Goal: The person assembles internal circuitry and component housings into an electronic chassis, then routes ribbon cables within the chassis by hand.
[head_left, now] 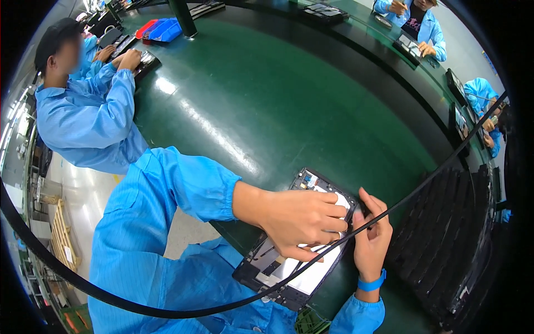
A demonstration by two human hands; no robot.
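Black cable (423, 186) curves right past the camera and cuts across both hands. Left hand (303, 222) lies flat, fingers pressing on an open tablet frame (278, 273) at 5 o'clock on the green table (267, 100). Right hand (371, 234) pinches its edge. Black trays (445, 239) sit at 4 o'clock. Another worker's sleeve (83, 111) rests at 10 o'clock.

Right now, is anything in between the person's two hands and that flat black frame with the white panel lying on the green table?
No, nothing visible. The left hand lies flat on the flat black frame with the white panel, and the right hand grips its far edge. A thin black cable crosses in front of both hands, close to the camera, not between hands and frame.
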